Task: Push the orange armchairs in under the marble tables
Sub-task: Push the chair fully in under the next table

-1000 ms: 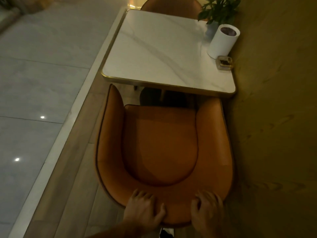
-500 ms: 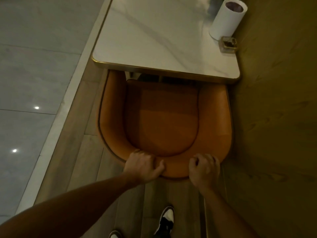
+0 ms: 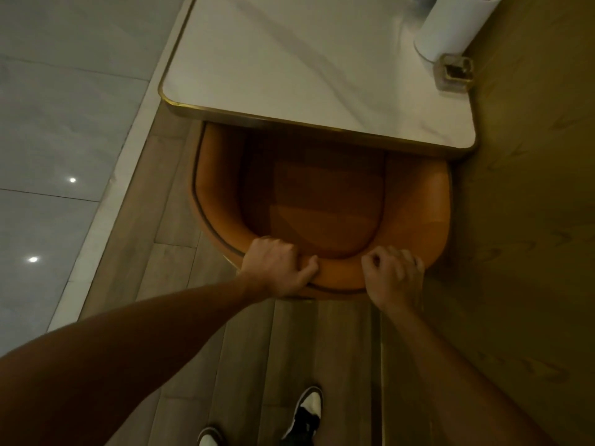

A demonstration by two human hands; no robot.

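An orange armchair (image 3: 415,217) with a curved back stands in front of me, its front part hidden under the white marble table (image 3: 289,66) with a gold rim. My left hand (image 3: 277,268) grips the top of the chair back on the left. My right hand (image 3: 394,278) grips the same back edge on the right. Both arms are stretched out forward.
A wooden wall (image 3: 528,220) runs close along the right side of chair and table. A white cylinder (image 3: 450,24) and a small glass ashtray (image 3: 454,72) stand at the table's far right. Grey tiles (image 3: 48,140) lie left of a pale border strip. My shoes (image 3: 306,413) are on the wooden floor.
The armchair has slid forward under the table: its arms and front seat, visible before, are now covered by the tabletop. Both hands stayed on the back, arms extending.
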